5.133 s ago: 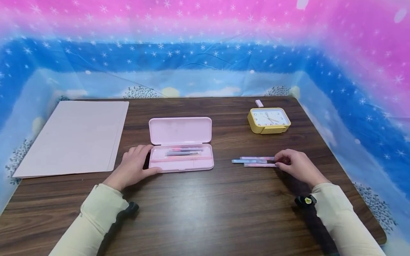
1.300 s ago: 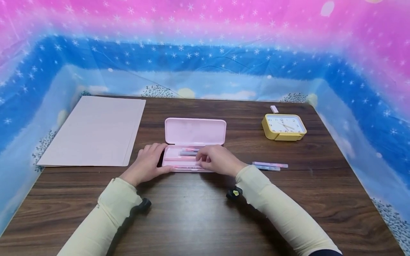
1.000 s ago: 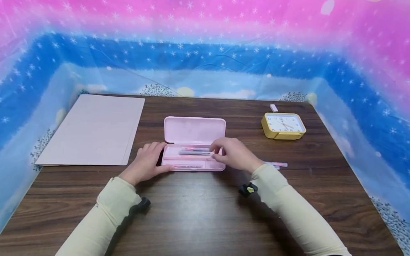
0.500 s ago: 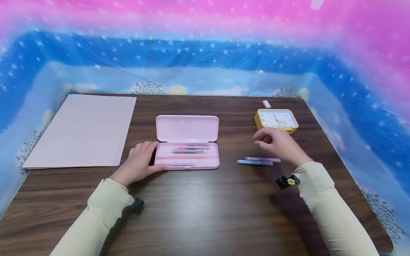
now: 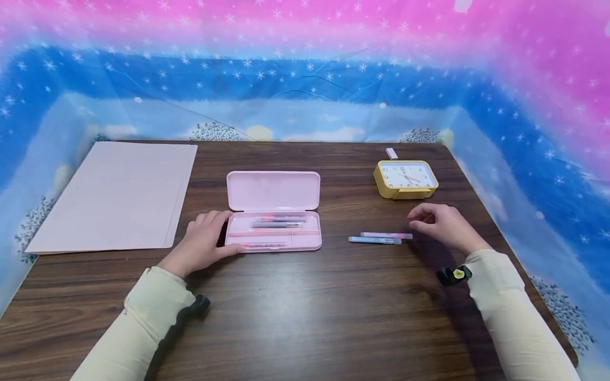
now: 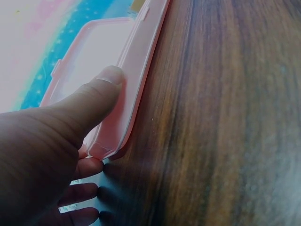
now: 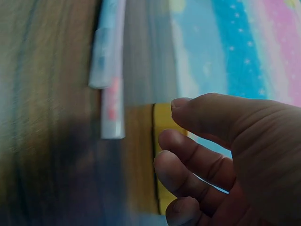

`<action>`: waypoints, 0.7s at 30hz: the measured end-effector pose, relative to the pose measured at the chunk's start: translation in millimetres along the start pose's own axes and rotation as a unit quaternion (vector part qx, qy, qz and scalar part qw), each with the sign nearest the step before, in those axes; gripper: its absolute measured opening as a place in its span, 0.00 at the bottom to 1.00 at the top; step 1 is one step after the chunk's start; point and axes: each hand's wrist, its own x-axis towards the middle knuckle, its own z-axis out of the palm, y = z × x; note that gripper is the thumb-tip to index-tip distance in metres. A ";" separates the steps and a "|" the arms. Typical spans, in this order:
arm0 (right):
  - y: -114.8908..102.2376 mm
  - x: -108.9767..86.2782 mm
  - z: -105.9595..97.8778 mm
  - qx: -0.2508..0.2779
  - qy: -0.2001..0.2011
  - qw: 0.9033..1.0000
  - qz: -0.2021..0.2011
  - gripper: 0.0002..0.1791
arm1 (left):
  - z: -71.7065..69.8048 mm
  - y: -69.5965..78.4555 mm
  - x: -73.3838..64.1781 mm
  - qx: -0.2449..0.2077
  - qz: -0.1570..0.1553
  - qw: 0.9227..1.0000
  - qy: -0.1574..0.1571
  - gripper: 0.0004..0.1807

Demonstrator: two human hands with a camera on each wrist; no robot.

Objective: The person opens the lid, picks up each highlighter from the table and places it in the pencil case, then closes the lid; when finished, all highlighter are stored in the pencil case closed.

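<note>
A pink pencil case (image 5: 305,242) lies with its lid up in the middle of the table. My left hand (image 5: 202,241) grips its left end, thumb over the front rim and fingers at the left side, as the left wrist view also shows. Several pens (image 5: 276,225) lie in its back compartment, and one pinkish pen (image 5: 266,245) is in the front one. To the right, a blue pen (image 5: 374,241) and a pink pen (image 5: 386,235) lie side by side on the table. Just off their right ends hovers my right hand (image 5: 445,227), fingers loosely bent, holding nothing.
A yellow alarm clock (image 5: 406,180) stands behind the right hand, with a small white eraser-like block (image 5: 391,153) beyond it. At the left lies a large pale folder (image 5: 114,196). A patterned cloth (image 5: 286,79) hangs around the table's back and sides.
One of three loose pens went into the case's front compartment by my right hand, which has since moved back right, beside the two others. My left hand has stayed at the case.
</note>
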 end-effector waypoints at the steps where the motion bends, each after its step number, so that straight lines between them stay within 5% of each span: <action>1: 2.3 -0.4 1.9 -0.001 -0.002 1.000 -0.002 0.10 | 0.0 -0.1 0.0 0.000 0.000 1.000 0.000 0.47; 21: 14.8 6.9 31.5 -0.011 -0.045 0.998 -0.030 0.04 | 0.7 -2.0 -0.9 0.000 0.002 1.000 0.001 0.46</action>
